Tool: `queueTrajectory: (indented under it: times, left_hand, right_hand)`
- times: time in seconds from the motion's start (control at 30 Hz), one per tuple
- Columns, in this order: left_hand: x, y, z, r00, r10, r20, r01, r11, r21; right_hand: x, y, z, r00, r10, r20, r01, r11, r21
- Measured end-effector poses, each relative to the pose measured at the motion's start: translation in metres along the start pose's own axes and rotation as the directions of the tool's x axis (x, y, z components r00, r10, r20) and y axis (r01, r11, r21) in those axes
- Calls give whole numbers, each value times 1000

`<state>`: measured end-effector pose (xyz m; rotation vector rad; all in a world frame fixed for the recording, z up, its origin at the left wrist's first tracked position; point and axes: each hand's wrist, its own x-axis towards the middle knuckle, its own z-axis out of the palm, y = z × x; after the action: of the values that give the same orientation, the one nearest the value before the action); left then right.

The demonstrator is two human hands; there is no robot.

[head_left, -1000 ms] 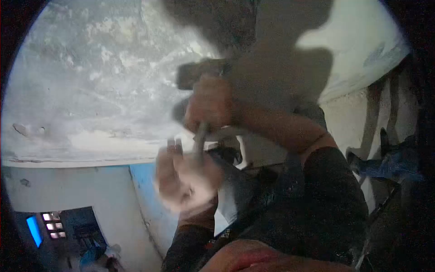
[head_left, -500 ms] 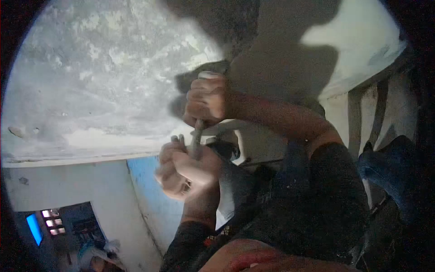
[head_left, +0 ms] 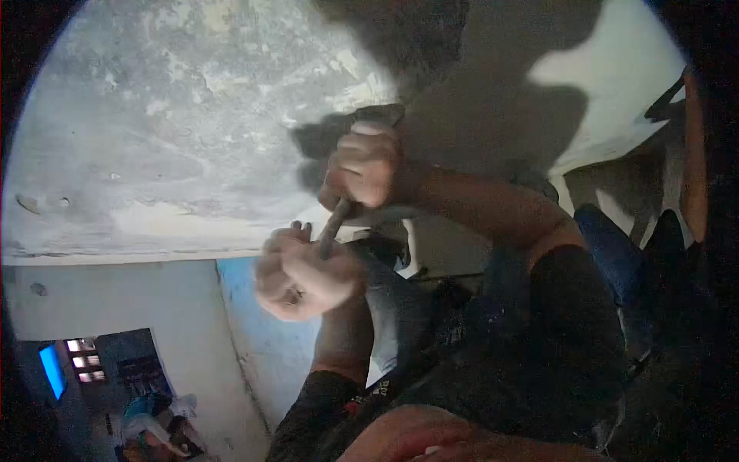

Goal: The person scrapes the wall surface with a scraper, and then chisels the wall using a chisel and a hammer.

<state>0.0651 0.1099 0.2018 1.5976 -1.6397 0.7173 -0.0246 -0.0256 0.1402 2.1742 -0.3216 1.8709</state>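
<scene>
My right hand [head_left: 362,165] is closed in a fist round the upper part of a dark, thin rod-like handle [head_left: 334,227], close to a patchy grey-white plastered surface. Lower down, my left hand [head_left: 308,277], smeared by motion, is wrapped round the other end of the same rod. What kind of tool it is cannot be told, as both its ends are hidden by my fists. Dark shadows of my hand and head fall across the plastered surface [head_left: 177,138] behind the hands.
Beneath the plaster edge is a light wall with a blue section [head_left: 265,308]. At lower left, a doorway shows a person [head_left: 154,423] and a bright blue panel [head_left: 52,371]. Blue cloth like jeans [head_left: 612,246] and a brown upright strip [head_left: 695,154] are at right.
The view has shifted slightly, and my left hand has moved a little left and up. The rod now leans more. A brown strip has come into view at the right edge.
</scene>
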Motion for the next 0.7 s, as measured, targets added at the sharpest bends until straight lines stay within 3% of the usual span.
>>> queueTrajectory:
  times: [0.03,0.07,0.13,0.2,0.23,0.27,0.3,0.33,0.4,0.47,0.53,0.57,0.6,0.63,0.7]
  left_hand:
    - [-1,0,19,935,-226,-275,161,957,-240]
    - [-2,-2,16,937,-46,-347,-10,987,-159]
    - [-6,-7,11,833,317,-452,-325,944,64]
    - [0,0,27,801,232,-552,-83,956,281]
    - [3,-5,22,919,69,-389,-42,996,76]
    - [5,0,19,933,-204,-295,125,956,-265]
    - [4,13,17,877,-440,-196,259,774,-578]
    - [4,24,9,826,-560,-62,332,573,-749]
    - [-10,-6,10,978,-211,-9,154,742,-653]
    - [-11,-9,4,999,-33,-37,19,942,-335]
    - [-5,-13,8,974,174,-146,-177,984,-6]
    - [-29,-22,7,972,-224,-65,196,936,-291]
    - [-38,-20,4,810,-585,26,506,676,-535]
    - [-44,-17,6,963,-241,-120,243,970,2]
    - [-47,-14,-3,998,55,-15,-45,922,385]
  right_hand:
    - [6,4,-5,1000,-16,-5,16,1000,27]
    - [10,-3,-19,1000,-25,4,25,998,64]
    - [13,-21,-24,1000,-15,19,13,994,105]
    - [6,-3,-15,998,37,53,-39,998,45]
    - [1,-1,-11,995,73,67,-73,997,12]
    - [-1,-3,-6,998,55,8,-56,997,51]
    - [-2,-7,-7,997,31,-69,-31,1000,3]
    - [-2,-5,-7,998,26,-57,-26,1000,5]
    - [-1,7,-5,999,-1,-34,1,1000,16]
    - [-9,-3,-2,999,27,-20,-26,999,43]
    - [-6,-5,0,999,36,-21,-34,997,71]
    - [-4,-12,-5,998,56,-19,-54,992,111]
    - [-1,-19,-10,997,77,-17,-74,986,150]
    - [4,-21,-12,998,51,-40,-45,990,130]
    - [-23,-21,32,972,95,-215,-71,990,119]
